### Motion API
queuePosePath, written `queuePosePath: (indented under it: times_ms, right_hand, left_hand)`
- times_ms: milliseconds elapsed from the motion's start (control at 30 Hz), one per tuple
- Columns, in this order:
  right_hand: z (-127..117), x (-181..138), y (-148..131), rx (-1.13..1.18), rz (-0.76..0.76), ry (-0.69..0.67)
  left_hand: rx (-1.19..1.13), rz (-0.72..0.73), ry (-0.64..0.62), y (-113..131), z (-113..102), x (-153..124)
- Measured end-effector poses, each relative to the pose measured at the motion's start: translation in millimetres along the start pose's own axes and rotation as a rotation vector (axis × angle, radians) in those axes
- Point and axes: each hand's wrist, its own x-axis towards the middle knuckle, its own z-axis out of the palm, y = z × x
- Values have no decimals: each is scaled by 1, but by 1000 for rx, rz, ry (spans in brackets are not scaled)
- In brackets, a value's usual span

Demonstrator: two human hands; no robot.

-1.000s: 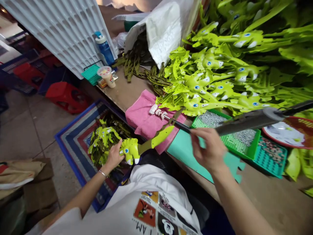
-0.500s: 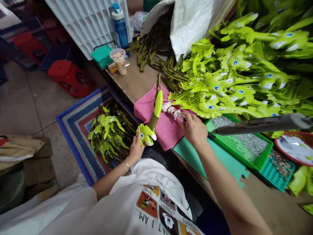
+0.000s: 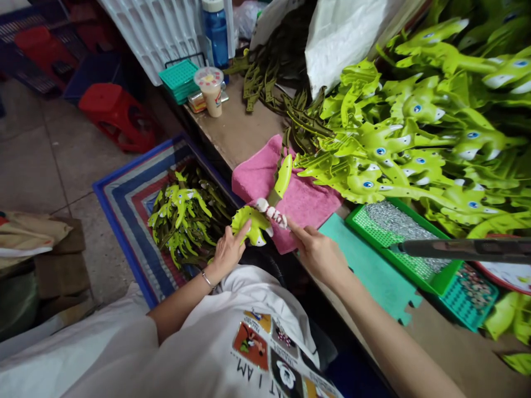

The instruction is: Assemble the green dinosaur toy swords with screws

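My left hand (image 3: 227,251) grips the head of a lime-green dinosaur toy (image 3: 265,207), whose long tail points up over a pink towel (image 3: 298,202). My right hand (image 3: 317,251) is closed on a thin tool with a white ridged tip (image 3: 271,211) that touches the toy's head. Both hands meet at the bench's front edge, just above my lap. A large heap of the same green toys (image 3: 415,127) fills the bench to the right.
A green tray of small metal parts (image 3: 398,232) and a teal mat (image 3: 369,271) lie right of the towel. A dark powered tool (image 3: 468,250) hangs over them. Finished toys (image 3: 182,218) sit in a blue-rimmed bin on the floor. A cup (image 3: 211,88), blue bottle (image 3: 216,30) and red stool (image 3: 112,113) stand behind.
My right hand picked the white-tipped tool off the towel and brought it down to the toy's head. The left hand turned the toy and held it near the bench edge.
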Motion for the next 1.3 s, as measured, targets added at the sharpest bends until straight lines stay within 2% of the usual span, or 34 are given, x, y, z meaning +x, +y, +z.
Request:
queuePosePath:
  times_ms: [67, 200, 233, 267, 367, 433, 500, 600, 700, 800, 867, 933, 1000, 1067, 1167, 1200, 1233, 1300]
  right_hand:
    - [-4, 8, -6, -70, -21, -46]
    - [-26, 11, -18, -10, -103, 122]
    - [-27, 10, -19, -13, -92, 127]
    - [-24, 10, -18, -37, -63, 90]
    - [-6, 13, -10, -183, 74, -144]
    - [1, 16, -4, -212, 108, -197]
    - [-4, 19, -1, -153, 77, -106]
    - [-28, 18, 0, -20, 34, 168]
    - [-48, 11, 0, 46, 34, 399]
    - [-36, 0, 2, 98, 67, 486]
    - [-14, -7, 6, 132, 115, 424]
    - [7, -12, 11, 136, 186, 267]
    - [18, -11, 15, 127, 257, 135]
    - [17, -3, 17, 139, 286, 153]
    - [11, 23, 19, 172, 264, 355]
    - [12, 33, 21, 172, 266, 371]
    - [15, 43, 24, 163, 287, 336]
    - [22, 58, 31, 131, 362, 156]
  left_hand:
    - [5, 9, -9, 0, -4, 2]
    - [-13, -10, -93, 1, -15, 4]
    - [-10, -26, -128, 2, -19, 5]
    - [-4, -45, -165, 4, -23, 5]
    - [15, -71, -234, 9, -31, 7]
    - [10, -64, -239, 12, -32, 8]
    - [-14, -61, -218, 10, -31, 6]
    - [-63, -51, -187, 0, -26, -4]
    - [-18, -52, -178, -14, -28, -21]
    - [111, -82, -169, -23, -38, -36]
    - [179, -93, -162, -23, -45, -41]
    - [222, -97, -158, -20, -50, -42]
    - [246, -98, -161, -15, -54, -40]
    - [258, -100, -171, -12, -58, -39]
    - [261, -109, -176, -9, -62, -38]
    - [254, -113, -176, -8, -63, -39]
    - [239, -120, -175, -9, -63, -39]
    - [171, -138, -175, -14, -59, -41]
